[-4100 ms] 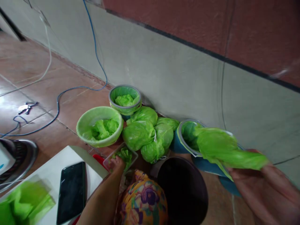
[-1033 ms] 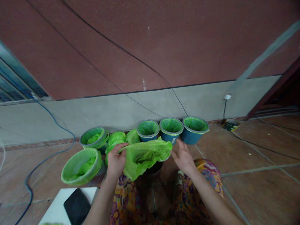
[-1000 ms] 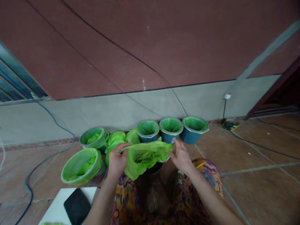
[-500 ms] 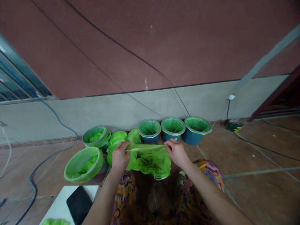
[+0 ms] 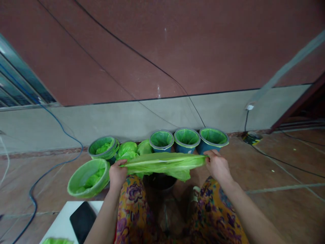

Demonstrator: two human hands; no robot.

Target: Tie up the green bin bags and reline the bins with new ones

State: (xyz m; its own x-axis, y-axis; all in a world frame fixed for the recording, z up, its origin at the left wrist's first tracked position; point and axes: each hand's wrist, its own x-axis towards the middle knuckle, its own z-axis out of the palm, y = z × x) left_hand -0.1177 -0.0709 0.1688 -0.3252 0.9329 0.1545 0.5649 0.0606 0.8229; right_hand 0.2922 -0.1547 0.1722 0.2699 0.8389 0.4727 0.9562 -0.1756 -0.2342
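A green plastic bag (image 5: pixel 165 164) is stretched out wide between my two hands, above a dark pot (image 5: pixel 159 181) that stands between my knees. My left hand (image 5: pixel 117 174) is closed on the bag's left end. My right hand (image 5: pixel 217 166) is closed on its right end. Behind the bag, along the wall, three blue pots (image 5: pixel 187 139) lined with green bags stand in a row.
A green bowl (image 5: pixel 87 178) and a lined pot (image 5: pixel 103 148) with bags inside sit at the left, filled green bags (image 5: pixel 129 150) beside them. A phone (image 5: pixel 81 222) lies on a white board (image 5: pixel 59 225). Cables run over the tiled floor; a socket (image 5: pixel 250 107) is on the wall.
My hands have drawn apart, pulling the bag from a loose open pouch into a long flat strip. The right hand, open a second ago, has closed on the bag's edge.
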